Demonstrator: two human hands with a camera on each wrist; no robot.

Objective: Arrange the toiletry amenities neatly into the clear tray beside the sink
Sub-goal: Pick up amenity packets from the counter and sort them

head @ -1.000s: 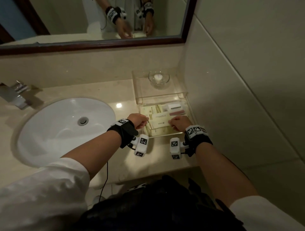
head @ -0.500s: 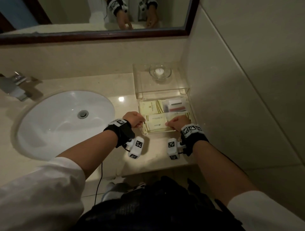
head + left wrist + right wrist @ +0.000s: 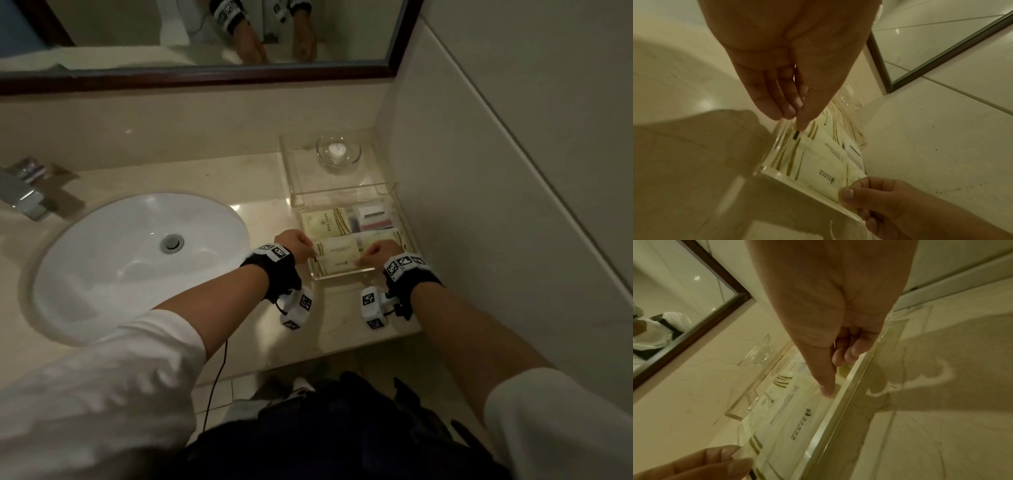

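Observation:
The clear tray [image 3: 409, 236] stands on the counter against the right wall and holds several cream sachets. A cream packet [image 3: 337, 255] lies across its front part. My left hand [image 3: 301, 248] pinches the packet's left end, thumb on top [image 3: 793, 120]. The packet's right end [image 3: 797, 415] is under my right hand [image 3: 376, 255], whose thumb presses down while the fingers curl at the tray's front wall [image 3: 835, 374]. Behind lie another cream sachet [image 3: 325, 222] and a small white box with dark and red stripes [image 3: 373, 219].
A glass dish [image 3: 338, 150] with a small white item sits on the raised clear shelf behind the tray. The white sink [image 3: 137, 253] is to the left and the chrome faucet [image 3: 20, 192] at far left. The mirror [image 3: 205, 31] hangs above, and a tiled wall runs along the right.
Both hands stay on the ends of the front packet. It has settled a little nearer the tray's front wall, and the head view has shifted slightly.

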